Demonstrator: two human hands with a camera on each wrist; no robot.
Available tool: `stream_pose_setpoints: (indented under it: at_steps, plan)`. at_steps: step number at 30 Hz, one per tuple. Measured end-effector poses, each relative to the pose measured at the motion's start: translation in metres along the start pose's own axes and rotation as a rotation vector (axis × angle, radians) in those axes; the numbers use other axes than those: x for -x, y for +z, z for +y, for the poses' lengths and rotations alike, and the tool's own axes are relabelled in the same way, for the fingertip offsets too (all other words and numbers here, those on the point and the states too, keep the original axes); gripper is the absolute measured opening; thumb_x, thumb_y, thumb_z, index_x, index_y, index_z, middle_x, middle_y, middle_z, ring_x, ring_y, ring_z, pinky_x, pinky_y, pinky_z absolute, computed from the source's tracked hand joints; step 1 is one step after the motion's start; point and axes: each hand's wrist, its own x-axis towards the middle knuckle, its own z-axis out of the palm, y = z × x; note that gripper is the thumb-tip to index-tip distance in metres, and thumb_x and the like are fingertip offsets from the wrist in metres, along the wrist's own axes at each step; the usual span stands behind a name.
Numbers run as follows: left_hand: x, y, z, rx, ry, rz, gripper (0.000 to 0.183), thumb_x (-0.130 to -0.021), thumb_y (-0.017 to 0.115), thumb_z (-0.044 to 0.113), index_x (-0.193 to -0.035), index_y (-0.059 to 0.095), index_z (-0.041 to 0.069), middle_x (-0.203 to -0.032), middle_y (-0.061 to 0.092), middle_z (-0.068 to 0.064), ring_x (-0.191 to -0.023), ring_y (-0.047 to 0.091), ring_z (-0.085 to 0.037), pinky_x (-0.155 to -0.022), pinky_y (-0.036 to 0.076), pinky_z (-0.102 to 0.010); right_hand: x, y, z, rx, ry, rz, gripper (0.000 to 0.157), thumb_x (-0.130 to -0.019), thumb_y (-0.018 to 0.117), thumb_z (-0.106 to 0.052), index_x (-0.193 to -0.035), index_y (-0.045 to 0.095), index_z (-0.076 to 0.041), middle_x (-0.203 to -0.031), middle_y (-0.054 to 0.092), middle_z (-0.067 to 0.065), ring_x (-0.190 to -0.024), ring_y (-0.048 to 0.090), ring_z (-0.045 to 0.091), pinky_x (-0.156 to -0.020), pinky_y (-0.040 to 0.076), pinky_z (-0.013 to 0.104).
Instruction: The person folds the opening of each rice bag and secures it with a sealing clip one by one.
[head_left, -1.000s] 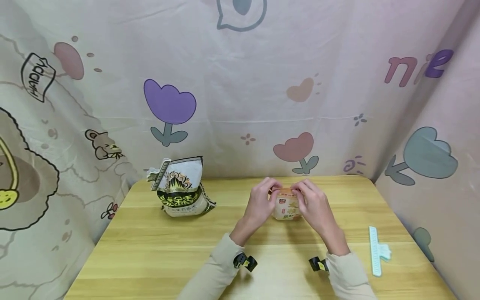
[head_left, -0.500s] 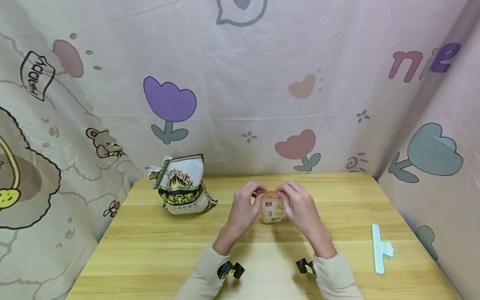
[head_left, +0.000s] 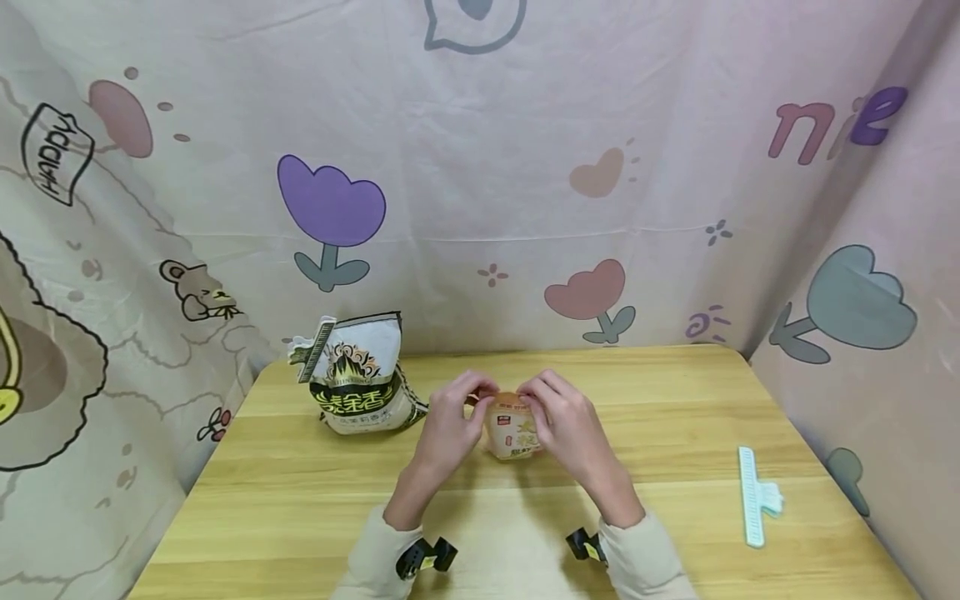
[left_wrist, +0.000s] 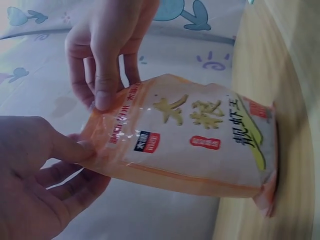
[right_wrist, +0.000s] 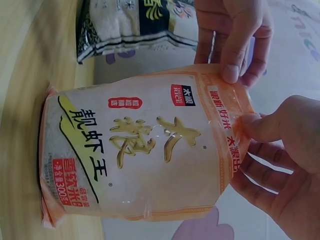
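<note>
A small orange-and-white rice bag (head_left: 512,432) is upright between my two hands, its printed front facing me. My left hand (head_left: 448,427) pinches one top corner between thumb and fingers. At the opposite top corner, my right hand (head_left: 567,427) pinches the orange edge the same way. The left wrist view shows the bag's top strip (left_wrist: 120,117) stretched between both thumbs. Down at the tabletop is the bag's lower end (right_wrist: 50,160); whether it touches the wood I cannot tell. To the left stands a larger white-and-black rice bag (head_left: 360,408), a clip (head_left: 318,350) on its top corner.
A pale mint sealing clip (head_left: 752,497) lies on the right side of the wooden table (head_left: 285,517). Behind the table hangs a printed curtain (head_left: 465,308), which also covers both sides.
Both hands have carried the small rice bag leftward, closer to the larger bag, keeping their pinch on its top corners. The larger bag and the mint clip have stayed put.
</note>
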Motion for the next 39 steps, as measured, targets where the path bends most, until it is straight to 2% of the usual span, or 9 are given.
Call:
stream_pose_setpoints:
  at_steps: [7,13,20,32,39]
  plan:
    - [0.006,-0.013,-0.003,0.008,-0.039,-0.016,0.02,-0.085,0.075,-0.012,-0.096,0.072,0.004,-0.094,0.07,-0.002,-0.085,0.067,-0.014,-0.078,0.06,-0.031,-0.001,0.009,-0.008,-0.019,-0.018,0.005,0.015,-0.092,0.07,0.007,-0.1,0.072,-0.006,-0.097,0.065,0.001,-0.088,0.064,0.013,-0.075,0.059,0.025]
    - [0.006,-0.02,-0.003,0.001,-0.054,-0.037,0.021,-0.086,0.075,-0.012,-0.095,0.071,0.006,-0.094,0.07,-0.001,-0.085,0.067,-0.013,-0.078,0.059,-0.027,-0.001,0.013,-0.015,-0.04,0.008,0.005,0.015,-0.093,0.07,0.006,-0.101,0.073,-0.007,-0.097,0.065,-0.001,-0.088,0.064,0.013,-0.076,0.058,0.024]
    - [0.007,-0.029,-0.002,-0.014,-0.075,-0.051,0.021,-0.085,0.075,-0.013,-0.095,0.071,0.005,-0.094,0.071,-0.001,-0.085,0.068,-0.014,-0.077,0.059,-0.027,-0.002,0.018,-0.019,-0.065,-0.008,0.009,0.015,-0.093,0.069,0.005,-0.102,0.073,-0.007,-0.099,0.066,0.0,-0.09,0.065,0.014,-0.08,0.058,0.023]
    - [0.012,-0.026,0.0,-0.076,-0.027,-0.034,0.023,-0.083,0.074,-0.014,-0.097,0.071,0.004,-0.095,0.07,-0.003,-0.084,0.067,-0.016,-0.076,0.06,-0.028,0.001,0.021,-0.017,-0.08,-0.001,0.007,0.012,-0.097,0.067,0.001,-0.103,0.073,-0.006,-0.1,0.067,0.002,-0.089,0.066,0.013,-0.079,0.058,0.021]
    - [0.01,-0.025,0.002,-0.158,0.037,-0.036,0.024,-0.082,0.076,-0.014,-0.097,0.071,0.004,-0.096,0.067,-0.003,-0.085,0.067,-0.016,-0.075,0.06,-0.03,-0.001,0.017,-0.017,-0.071,-0.01,0.002,0.01,-0.097,0.067,0.0,-0.104,0.073,-0.006,-0.1,0.067,0.002,-0.09,0.066,0.014,-0.079,0.058,0.021]
